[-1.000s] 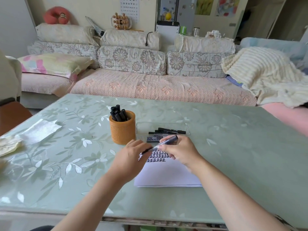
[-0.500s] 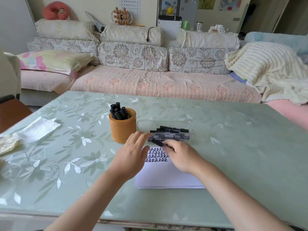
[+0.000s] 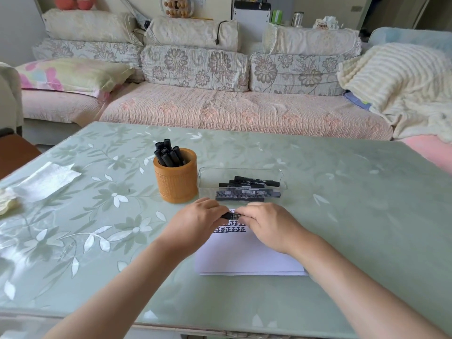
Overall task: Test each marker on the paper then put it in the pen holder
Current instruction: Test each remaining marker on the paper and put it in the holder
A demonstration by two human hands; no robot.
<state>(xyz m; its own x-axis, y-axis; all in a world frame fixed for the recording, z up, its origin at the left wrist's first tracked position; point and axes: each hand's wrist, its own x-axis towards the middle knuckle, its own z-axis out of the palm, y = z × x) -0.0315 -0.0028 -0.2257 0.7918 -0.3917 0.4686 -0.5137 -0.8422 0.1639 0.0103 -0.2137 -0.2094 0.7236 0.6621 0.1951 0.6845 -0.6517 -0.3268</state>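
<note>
A black marker [image 3: 231,215] lies level between my two hands, just above the white paper [image 3: 247,255]. My left hand [image 3: 195,222] grips its left end and my right hand [image 3: 266,225] grips its right end. Black test marks [image 3: 230,228] run along the paper's top edge, partly hidden by my hands. The orange pen holder [image 3: 176,177] stands behind my left hand with several black markers [image 3: 168,154] upright in it. A clear plastic tray [image 3: 241,173] to the holder's right holds several more black markers [image 3: 248,189] lying flat.
A flattened clear wrapper [image 3: 46,179] and a pale crumpled cloth [image 3: 7,204] lie at the table's left. The green floral table [image 3: 354,216] stretches wide on the right. A sofa [image 3: 220,111] with cushions and a cream blanket [image 3: 401,84] runs behind the table.
A second ago my right hand held a marker tilted over the paper. Half a second ago my left hand was spread open beside it. Now both hands grip one marker held level.
</note>
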